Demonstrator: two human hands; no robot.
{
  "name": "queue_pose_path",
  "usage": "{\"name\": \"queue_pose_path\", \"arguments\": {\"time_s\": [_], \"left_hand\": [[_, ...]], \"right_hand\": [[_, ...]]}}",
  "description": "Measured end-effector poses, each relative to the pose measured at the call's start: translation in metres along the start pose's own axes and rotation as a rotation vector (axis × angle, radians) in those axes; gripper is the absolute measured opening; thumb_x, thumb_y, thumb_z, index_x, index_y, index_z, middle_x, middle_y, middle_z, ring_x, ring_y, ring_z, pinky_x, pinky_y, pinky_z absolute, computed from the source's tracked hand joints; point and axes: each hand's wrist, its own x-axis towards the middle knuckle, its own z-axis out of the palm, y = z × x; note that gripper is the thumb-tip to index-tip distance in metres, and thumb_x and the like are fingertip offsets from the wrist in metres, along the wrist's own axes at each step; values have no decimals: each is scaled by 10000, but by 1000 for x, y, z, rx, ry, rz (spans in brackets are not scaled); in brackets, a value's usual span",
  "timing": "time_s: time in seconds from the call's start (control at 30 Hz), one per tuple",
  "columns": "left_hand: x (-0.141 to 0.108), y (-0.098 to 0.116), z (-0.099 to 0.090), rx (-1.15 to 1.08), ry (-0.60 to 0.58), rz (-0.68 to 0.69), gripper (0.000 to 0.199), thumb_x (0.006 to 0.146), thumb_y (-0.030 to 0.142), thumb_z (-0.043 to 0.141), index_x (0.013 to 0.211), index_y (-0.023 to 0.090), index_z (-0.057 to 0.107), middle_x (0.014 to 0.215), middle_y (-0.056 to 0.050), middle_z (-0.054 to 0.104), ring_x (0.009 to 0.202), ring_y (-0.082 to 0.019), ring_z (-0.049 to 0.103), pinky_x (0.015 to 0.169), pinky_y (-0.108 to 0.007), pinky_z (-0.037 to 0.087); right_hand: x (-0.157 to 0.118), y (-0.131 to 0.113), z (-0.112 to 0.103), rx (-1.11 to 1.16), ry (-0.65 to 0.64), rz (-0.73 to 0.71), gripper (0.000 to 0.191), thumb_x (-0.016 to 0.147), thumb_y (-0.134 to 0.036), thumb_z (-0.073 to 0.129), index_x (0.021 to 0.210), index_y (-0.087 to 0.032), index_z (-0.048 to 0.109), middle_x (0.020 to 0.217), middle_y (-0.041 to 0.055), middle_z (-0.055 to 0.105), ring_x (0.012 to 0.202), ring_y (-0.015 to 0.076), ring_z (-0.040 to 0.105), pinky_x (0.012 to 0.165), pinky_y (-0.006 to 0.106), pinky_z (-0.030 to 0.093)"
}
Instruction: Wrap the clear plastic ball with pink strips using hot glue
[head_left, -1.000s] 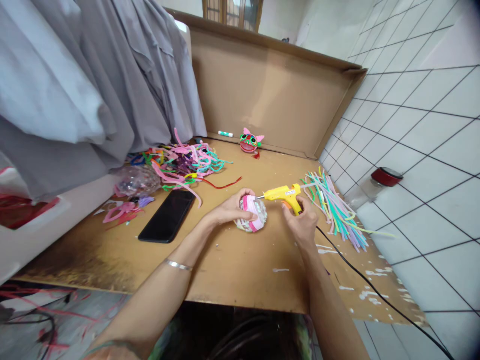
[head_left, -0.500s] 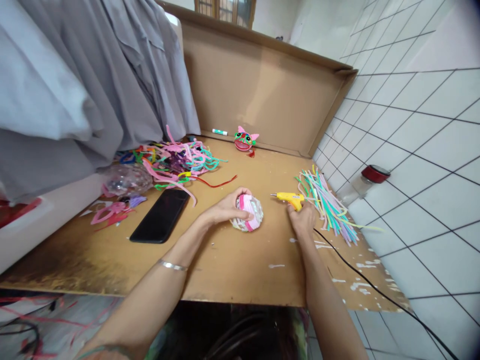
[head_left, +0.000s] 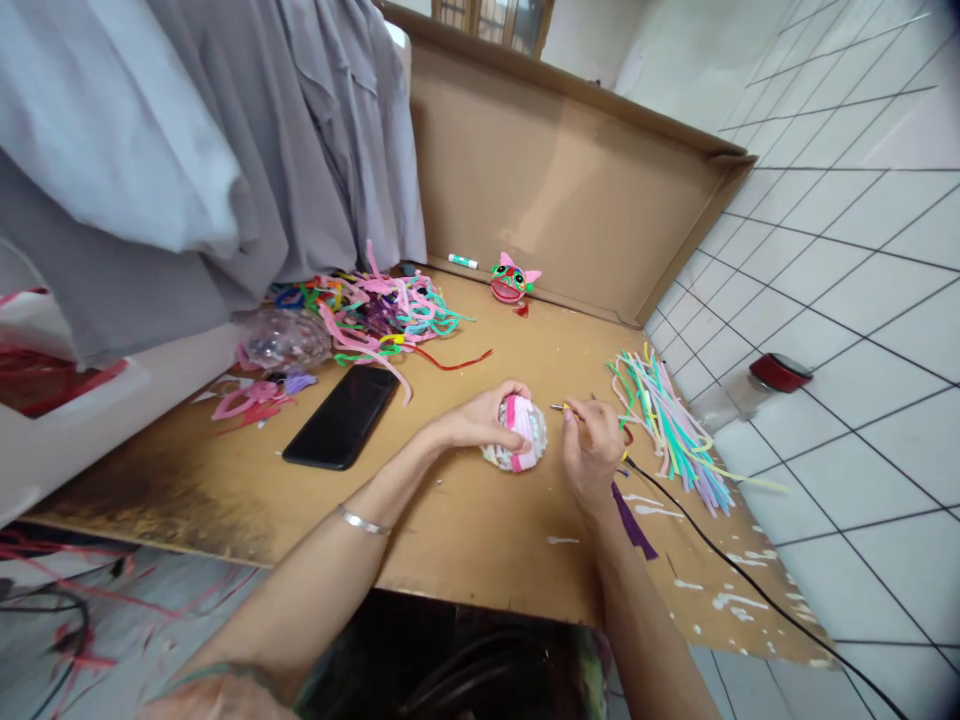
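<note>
Here, left hand point(head_left: 480, 425) cupped over strip-wrapped ball point(head_left: 517, 440) on worktop point(head_left: 465, 530) — right hand point(head_left: 592, 450) closed around glue gun point(head_left: 561, 407); gluing step; next needs nozzle at pink strip.

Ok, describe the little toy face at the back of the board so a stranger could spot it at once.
Start at the upright cardboard wall at the far end of the brown board. At its foot, right of a small white marker, stands the toy face. Unlike the loose strips nearby, it is a finished piece with pink ears, green eyes and a red mouth.
</note>
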Motion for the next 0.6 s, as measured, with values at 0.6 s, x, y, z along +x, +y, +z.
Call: {"name": "queue_pose_path", "arguments": {"time_s": [0.6], "left_hand": [[0,2,1,50,-4,18,571,548,257,789,1027,197,484,811,54,508,705,-118,472,618,-229,416]], "right_hand": [[-5,-11,1,-78,-142,-368,373,868,-85,505,1158,-271,649,859,44,599,806,174,546,738,328,410]]}}
